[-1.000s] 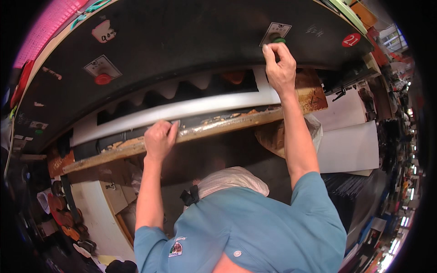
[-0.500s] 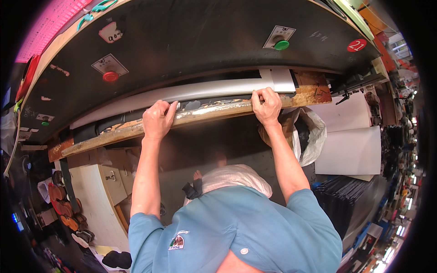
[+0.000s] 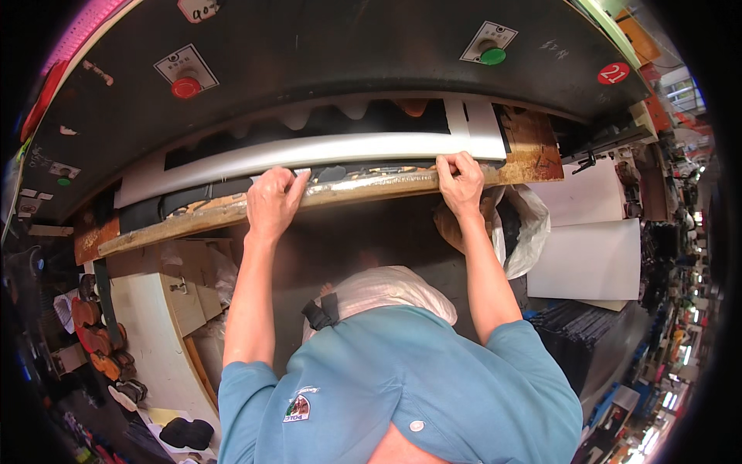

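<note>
My left hand (image 3: 272, 203) is closed, its fingers curled at the near edge of a long white board (image 3: 363, 145) in the opening of a black machine. Farther right, my right hand (image 3: 461, 185) is closed on the same edge near the board's right end. What lies under the fingers is hidden. Beyond the board's white front strip is a black area with a wavy far outline. A worn wooden bar (image 3: 371, 185), partly covered in shiny tape, runs along the front below my hands. Dark scraps (image 3: 332, 174) lie between bar and board.
The machine's black front panel (image 3: 340, 54) carries a red button (image 3: 185, 87) and a green button (image 3: 493, 56). A pale cabinet (image 3: 154, 317) stands at left. To the right are an open white bag (image 3: 533, 232), white sheets (image 3: 583, 259) and stacked dark sheets (image 3: 580, 332).
The black panel sits higher in the picture, and more of the white board and its black area shows. Both hands keep their grip, shifted slightly right in view.
</note>
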The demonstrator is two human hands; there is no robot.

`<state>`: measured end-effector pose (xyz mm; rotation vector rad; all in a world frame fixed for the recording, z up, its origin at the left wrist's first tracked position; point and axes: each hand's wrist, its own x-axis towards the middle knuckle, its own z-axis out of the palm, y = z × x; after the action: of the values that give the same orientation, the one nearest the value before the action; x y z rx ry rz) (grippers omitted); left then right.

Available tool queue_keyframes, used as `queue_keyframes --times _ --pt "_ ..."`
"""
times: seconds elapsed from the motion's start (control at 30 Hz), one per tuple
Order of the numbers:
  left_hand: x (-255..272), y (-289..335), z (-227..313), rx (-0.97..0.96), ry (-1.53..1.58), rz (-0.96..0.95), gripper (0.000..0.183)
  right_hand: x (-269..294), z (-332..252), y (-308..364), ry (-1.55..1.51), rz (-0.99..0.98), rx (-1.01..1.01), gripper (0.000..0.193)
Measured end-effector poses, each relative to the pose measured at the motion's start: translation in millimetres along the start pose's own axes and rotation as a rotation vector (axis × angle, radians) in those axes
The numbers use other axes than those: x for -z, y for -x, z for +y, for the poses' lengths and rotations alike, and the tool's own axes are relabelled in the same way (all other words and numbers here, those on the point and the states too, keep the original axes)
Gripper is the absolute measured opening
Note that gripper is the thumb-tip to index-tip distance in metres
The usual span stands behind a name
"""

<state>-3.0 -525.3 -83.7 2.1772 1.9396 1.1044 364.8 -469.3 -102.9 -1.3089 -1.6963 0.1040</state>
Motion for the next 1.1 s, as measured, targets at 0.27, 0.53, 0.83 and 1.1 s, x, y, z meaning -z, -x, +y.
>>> queue_keyframes --times 0.27,0.53,0.83,1.1 --pt "7 -12 6 -0.066 0.096 -0.044 0.033 11 -28 -43 -0.314 0.123 -0.527 0.018" --pt "19 -42 13 -0.123 0.221 -0.232 0.026 -60 -39 -149 0.167 -0.402 -0.202 0.101" --pt "-62 -195 43 -0.204 0.500 -0.202 0.027 -80 -36 -178 0.360 -0.511 -0.165 0.099" --pt "-137 -224 41 -0.289 0.169 -0.260 0.045 -54 -12 -189 -0.048 -0.511 -0.338 0.092"
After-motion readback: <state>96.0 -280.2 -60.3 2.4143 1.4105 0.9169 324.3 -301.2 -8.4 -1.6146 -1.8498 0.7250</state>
